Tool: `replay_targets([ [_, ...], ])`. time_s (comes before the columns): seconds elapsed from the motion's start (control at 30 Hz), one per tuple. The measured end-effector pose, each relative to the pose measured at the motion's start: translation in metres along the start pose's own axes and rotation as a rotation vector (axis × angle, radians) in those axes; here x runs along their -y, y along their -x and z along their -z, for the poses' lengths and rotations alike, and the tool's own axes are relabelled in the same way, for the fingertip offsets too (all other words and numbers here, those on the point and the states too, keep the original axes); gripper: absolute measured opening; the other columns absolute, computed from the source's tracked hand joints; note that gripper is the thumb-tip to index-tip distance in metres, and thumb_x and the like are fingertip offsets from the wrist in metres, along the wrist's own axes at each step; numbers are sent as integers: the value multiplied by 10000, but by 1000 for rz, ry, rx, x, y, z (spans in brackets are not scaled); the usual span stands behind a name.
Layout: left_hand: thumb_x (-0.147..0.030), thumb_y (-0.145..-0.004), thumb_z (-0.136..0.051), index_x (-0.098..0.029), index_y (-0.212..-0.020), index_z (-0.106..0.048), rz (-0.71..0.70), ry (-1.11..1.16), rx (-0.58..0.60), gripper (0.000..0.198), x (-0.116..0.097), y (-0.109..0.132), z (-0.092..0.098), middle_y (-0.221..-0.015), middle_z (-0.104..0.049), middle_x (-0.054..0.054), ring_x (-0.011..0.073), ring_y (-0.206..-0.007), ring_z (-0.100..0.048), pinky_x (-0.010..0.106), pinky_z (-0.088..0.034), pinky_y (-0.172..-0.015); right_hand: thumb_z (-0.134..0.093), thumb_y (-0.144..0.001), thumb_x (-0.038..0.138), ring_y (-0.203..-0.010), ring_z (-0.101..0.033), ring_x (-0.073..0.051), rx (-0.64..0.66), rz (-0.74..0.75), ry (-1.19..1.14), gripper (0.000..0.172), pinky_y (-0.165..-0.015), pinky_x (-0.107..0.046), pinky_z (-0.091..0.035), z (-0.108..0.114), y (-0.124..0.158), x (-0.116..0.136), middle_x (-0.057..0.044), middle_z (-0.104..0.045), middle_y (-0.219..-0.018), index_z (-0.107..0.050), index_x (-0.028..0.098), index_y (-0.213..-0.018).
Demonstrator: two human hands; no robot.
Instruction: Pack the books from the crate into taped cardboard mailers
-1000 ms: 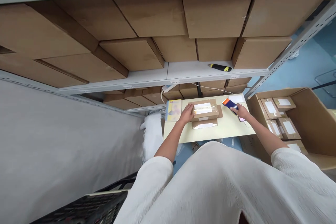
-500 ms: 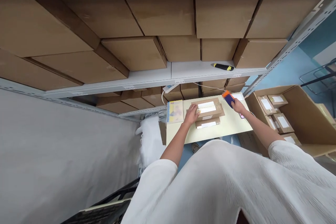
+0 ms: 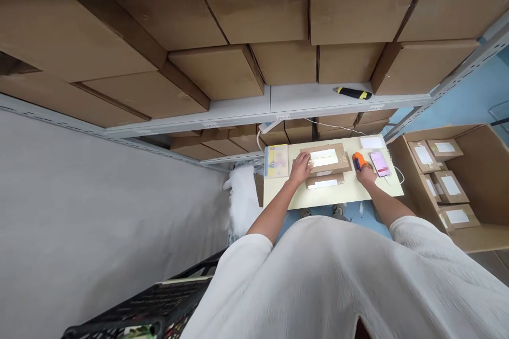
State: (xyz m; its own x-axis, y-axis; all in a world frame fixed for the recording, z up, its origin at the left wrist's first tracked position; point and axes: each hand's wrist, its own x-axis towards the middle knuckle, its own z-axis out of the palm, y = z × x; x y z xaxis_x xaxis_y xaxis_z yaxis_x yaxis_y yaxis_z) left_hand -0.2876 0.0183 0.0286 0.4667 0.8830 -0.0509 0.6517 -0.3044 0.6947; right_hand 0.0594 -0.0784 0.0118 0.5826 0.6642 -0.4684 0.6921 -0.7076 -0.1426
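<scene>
Steel shelving rack [image 3: 274,111] filled most of the view, its shelves packed with large cardboard cartons [image 3: 246,10] above and below. Big gray surface [image 3: 99,222] on the left, cannot tell what it was. Open carton [image 3: 473,169] on the right, just beside the work table, held small brown parcels with white labels. Person's white sleeves [image 3: 254,259] and white garment [image 3: 318,286] took up the bottom of the view and blocked the floor under the table. Black plastic crate [image 3: 139,310] sat at bottom left, partly cut off. Pale yellow work table [image 3: 338,196] stood under the shelf, with white padding [image 3: 242,198] hanging by its left edge.

Two brown parcels lay on the table, the upper parcel [image 3: 328,159] just above the lower parcel [image 3: 324,183], nearly touching. Left hand [image 3: 301,168] was open, fingers spread, pressing on the left end of the upper parcel. Right hand [image 3: 365,173] was closed around an orange-and-navy handheld tool [image 3: 358,161], exact type unclear, right beside the upper parcel. Phone [image 3: 379,163] with a pink screen lay just right of that hand. Printed packet [image 3: 276,161] lay left of the parcels, white paper slip [image 3: 371,142] at the far edge. Yellow-and-black utility knife [image 3: 353,93] lay on the shelf above.
</scene>
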Motion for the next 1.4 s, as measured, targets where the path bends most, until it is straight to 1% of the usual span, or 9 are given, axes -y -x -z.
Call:
replay_targets([
  [0.13,-299,-945,-705,-252,-1617,-510,67,41,-82,701,-4,4,-2,-1758,-421,159,370,-1674,-337,579,-322,-1366,-507,-1038,339,-1370,-577,-407,-198,64,-55,382,-1115,-541,-451,5,6,7,-254,-613,-1404,-587,153,-1362],
  [0.23,-325,-914,-738,-251,-1673,-416,158,97,-142,828,-10,-2,-4,-1787,-357,170,382,-1676,-328,572,-337,-1357,-441,-1065,464,-1259,-630,-373,-247,201,-230,434,-1048,-485,-510,22,7,32,-220,-650,-1346,-581,183,-1364],
  [0.37,-463,-867,-804,-236,-1700,-336,369,166,-227,982,-19,-25,-5,-1773,-349,210,426,-1641,-366,576,-355,-1333,-595,-983,647,-1257,-639,-364,-153,430,-361,694,-1054,-489,-545,44,7,81,-189,-628,-1441,-501,231,-1530],
  [0.53,-580,-833,-817,-216,-1657,-390,486,230,-200,997,-17,-46,-8,-1685,-447,251,472,-1614,-378,596,-394,-1278,-769,-891,670,-1403,-553,-457,-37,407,-221,958,-1135,-580,-491,48,10,115,-222,-586,-1494,-397,256,-1670],
  [0.7,-469,-983,-655,-255,-1559,-545,462,255,-221,624,-14,-35,-9,-1490,-598,214,428,-1510,-492,573,-423,-1248,-655,-1002,632,-1374,-594,-428,21,390,-244,895,-1145,-541,-489,37,10,97,-219,-586,-1497,-313,244,-1732],
  [0.83,-317,-1027,-556,-210,-1545,-566,508,172,-194,530,-32,-26,-2,-1445,-593,220,412,-1448,-535,562,-417,-1249,-617,-1024,621,-1315,-634,-404,34,394,-294,825,-1118,-508,-518,37,15,86,-205,-593,-1495,-354,248,-1712],
  [1.17,-393,-1082,-571,-264,-1493,-507,336,137,-485,435,-78,-41,46,-1489,-542,148,327,-1452,-528,480,-400,-1273,-387,-1110,642,-1373,-563,-420,-325,558,-475,706,-1143,-591,-489,78,46,104,-220,-590,-1514,-380,198,-1659],
  [1.27,-423,-1101,-548,-261,-1517,-478,364,154,-517,452,-74,-29,39,-1489,-543,156,304,-1443,-543,457,-403,-1276,-359,-1116,640,-1378,-571,-400,-341,579,-487,680,-1151,-568,-490,66,58,94,-220,-577,-1542,-394,197,-1631],
  [1.4,-343,-1059,-582,-249,-1583,-431,422,136,-471,554,-56,1,7,-1478,-550,172,313,-1437,-559,481,-417,-1275,-379,-1096,591,-1317,-625,-390,-209,560,-451,636,-1146,-560,-502,33,71,66,-244,-569,-1555,-410,170,-1573],
])
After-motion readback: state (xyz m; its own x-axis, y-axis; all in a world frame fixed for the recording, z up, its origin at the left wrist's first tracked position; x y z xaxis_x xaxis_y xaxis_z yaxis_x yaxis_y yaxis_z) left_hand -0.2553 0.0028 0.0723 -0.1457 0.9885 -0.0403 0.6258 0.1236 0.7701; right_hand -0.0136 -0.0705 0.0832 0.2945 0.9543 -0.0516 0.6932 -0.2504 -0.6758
